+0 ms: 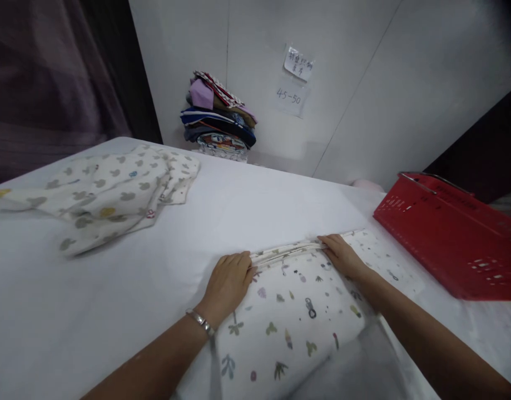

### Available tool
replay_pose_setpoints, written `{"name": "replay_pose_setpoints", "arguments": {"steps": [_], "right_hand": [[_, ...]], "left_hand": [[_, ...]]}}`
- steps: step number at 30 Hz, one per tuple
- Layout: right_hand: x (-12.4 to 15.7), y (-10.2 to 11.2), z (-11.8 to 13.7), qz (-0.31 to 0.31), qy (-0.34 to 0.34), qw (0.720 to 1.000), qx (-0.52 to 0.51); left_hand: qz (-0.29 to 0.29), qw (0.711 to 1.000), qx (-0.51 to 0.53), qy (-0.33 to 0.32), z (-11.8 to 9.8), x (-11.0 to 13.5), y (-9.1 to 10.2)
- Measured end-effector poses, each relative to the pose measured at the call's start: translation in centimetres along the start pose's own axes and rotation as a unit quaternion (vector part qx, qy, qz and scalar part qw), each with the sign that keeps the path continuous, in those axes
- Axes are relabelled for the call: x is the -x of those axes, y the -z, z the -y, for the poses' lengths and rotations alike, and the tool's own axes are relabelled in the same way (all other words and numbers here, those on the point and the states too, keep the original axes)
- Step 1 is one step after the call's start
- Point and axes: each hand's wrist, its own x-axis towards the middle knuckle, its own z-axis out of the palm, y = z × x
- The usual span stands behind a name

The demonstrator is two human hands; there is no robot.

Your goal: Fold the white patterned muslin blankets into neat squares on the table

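Observation:
White cloth printed with small leaves and figures lies in front of me, its far edge gathered in several narrow folds. My left hand grips the left end of the folds, fingers curled over and thumb tucked out of sight. Around the right part of the same folds, my right hand is closed, fingertips at the far edge. Some of the cloth extends to the right beyond that hand. The near part hangs toward me over the table's edge.
A second white cloth with grey prints lies crumpled at the left of the white table. To the right stands a red plastic basket. Folded fabrics are stacked by the wall, beside paper signs.

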Motion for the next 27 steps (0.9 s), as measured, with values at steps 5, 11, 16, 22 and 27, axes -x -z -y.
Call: {"name": "replay_pose_setpoints", "arguments": {"steps": [5, 11, 16, 22, 27], "right_hand": [[-0.11, 0.15, -0.03, 0.008, 0.004, 1.0, -0.012], [0.14, 0.09, -0.34, 0.009, -0.048, 0.997, -0.054], [0.43, 0.17, -0.35, 0.003, -0.058, 0.997, -0.06], [0.79, 0.38, -0.07, 0.021, -0.043, 0.995, -0.082], [0.49, 0.73, 0.47, 0.028, -0.04, 0.995, -0.087]], "left_hand": [[-0.003, 1.0, 0.0, -0.015, -0.21, 0.05, 0.27], [-0.015, 0.999, -0.017, -0.045, -0.55, 0.16, 0.58], [0.019, 0.996, -0.019, -0.081, -0.73, 0.3, 0.72], [0.032, 0.997, -0.017, -0.075, -0.95, 0.75, 0.79], [0.018, 0.999, -0.015, -0.036, -0.55, 0.64, 0.41]]}}
